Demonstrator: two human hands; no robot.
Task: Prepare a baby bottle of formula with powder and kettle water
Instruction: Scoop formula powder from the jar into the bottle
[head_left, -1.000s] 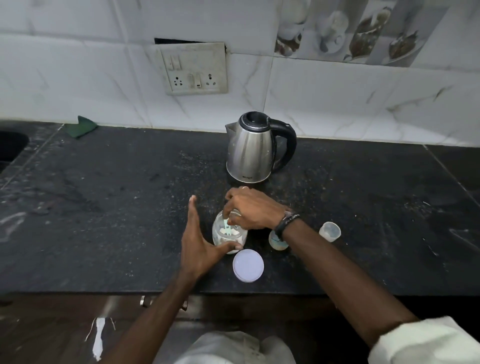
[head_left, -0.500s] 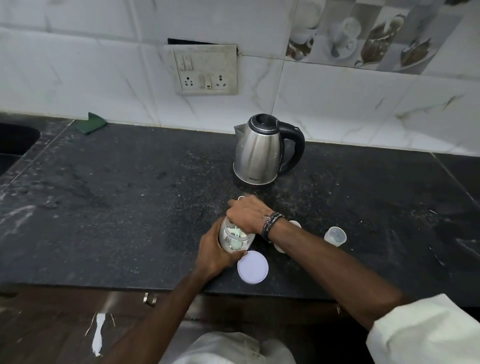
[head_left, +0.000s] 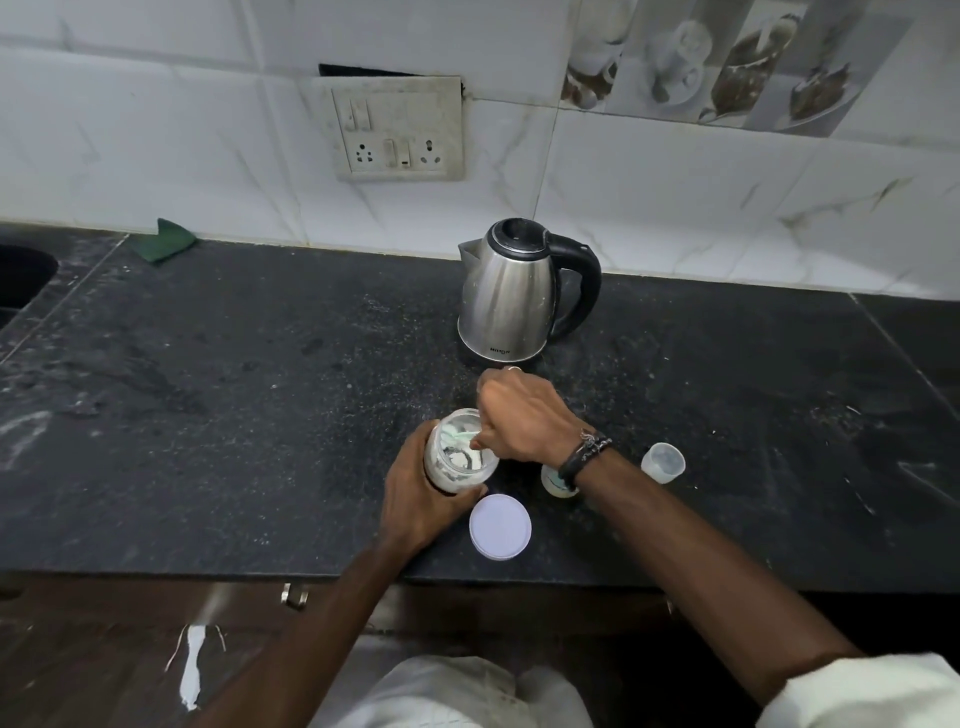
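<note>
A dusty black stone counter runs under white marble-look wall tiles with a socket plate at upper centre. Low centre, the open powder jar tilts, mouth toward the top of the frame, gripped by the left hand; a second ago that hand was spread open beside it. The right hand pinches a scoop at the jar's mouth, below the kettle.

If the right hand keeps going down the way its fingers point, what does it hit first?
Likely the powder inside the open jar: the right hand pinches a scoop at its mouth, fingers angled down into it. Depth is unclear.
</note>
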